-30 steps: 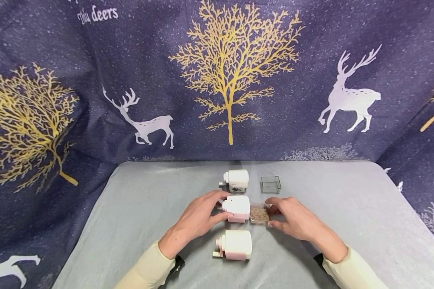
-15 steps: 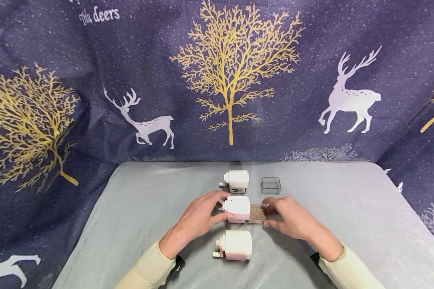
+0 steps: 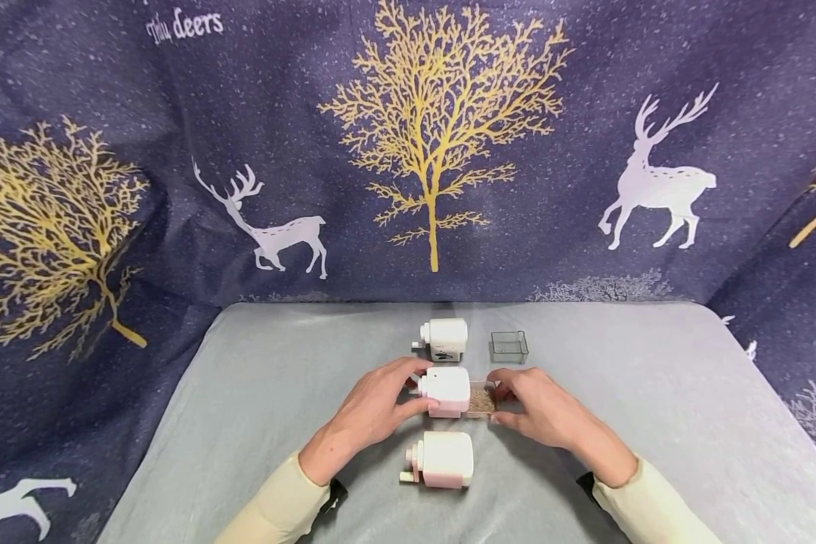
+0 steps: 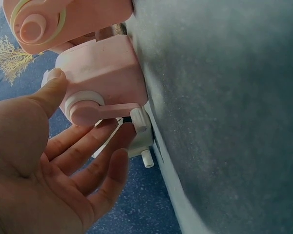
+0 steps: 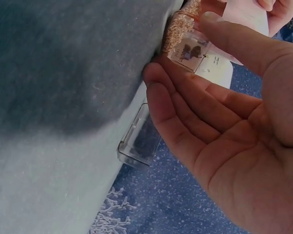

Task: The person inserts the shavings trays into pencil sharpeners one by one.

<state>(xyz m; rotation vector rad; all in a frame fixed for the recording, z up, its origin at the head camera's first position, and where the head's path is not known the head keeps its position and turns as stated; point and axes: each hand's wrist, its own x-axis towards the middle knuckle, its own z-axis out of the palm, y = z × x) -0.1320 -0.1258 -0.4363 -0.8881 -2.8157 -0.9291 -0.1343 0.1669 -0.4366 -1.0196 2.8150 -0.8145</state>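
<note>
- Left hand (image 3: 374,406): grips middle pencil sharpener (image 3: 448,391), well inside table (image 3: 279,363) edges.
- Shavings drawer (image 3: 481,400): meets that sharpener's right side; right hand (image 3: 542,408) pinches it, broad table surface beyond.
- Count: three sharpeners, including near sharpener (image 3: 447,459), rear sharpener (image 3: 448,337); two drawers, including rear drawer (image 3: 509,356).
</note>
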